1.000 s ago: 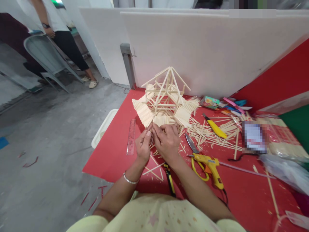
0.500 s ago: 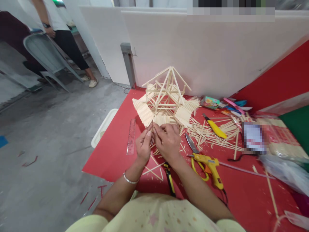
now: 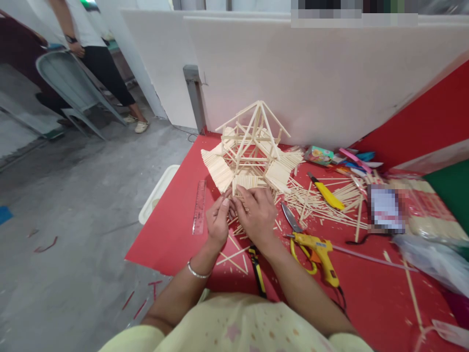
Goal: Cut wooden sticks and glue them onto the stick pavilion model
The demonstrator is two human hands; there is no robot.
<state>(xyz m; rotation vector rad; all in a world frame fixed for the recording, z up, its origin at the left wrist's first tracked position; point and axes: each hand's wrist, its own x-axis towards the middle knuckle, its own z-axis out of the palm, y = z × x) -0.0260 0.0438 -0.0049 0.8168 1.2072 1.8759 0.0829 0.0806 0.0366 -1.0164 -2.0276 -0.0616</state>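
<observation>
A model house of pale wooden sticks (image 3: 252, 151), with a pointed open roof frame and slatted panels round its base, stands on the red table. At its front edge my left hand (image 3: 219, 218) is closed, thumb against fingers. My right hand (image 3: 257, 215) is right beside it, its fingers bent and thumb and forefinger close to the front panel (image 3: 246, 181). What either hand pinches is hidden or too small to make out. Loose sticks (image 3: 234, 256) lie beneath my wrists. A clear ruler (image 3: 199, 208) lies to the left of my left hand.
Right of my hands lie scissors (image 3: 291, 217), a yellow glue gun (image 3: 318, 252), a yellow cutter (image 3: 328, 194) and a stick pile (image 3: 309, 203). A black-and-yellow tool (image 3: 258, 274) lies between my forearms. A white board (image 3: 311, 78) stands behind. Another person (image 3: 106, 68) stands far left by a chair (image 3: 69, 80).
My right hand has shifted slightly right, and its forefinger has lifted a little away from my left fingertips. My left hand and the model stay nearly still.
</observation>
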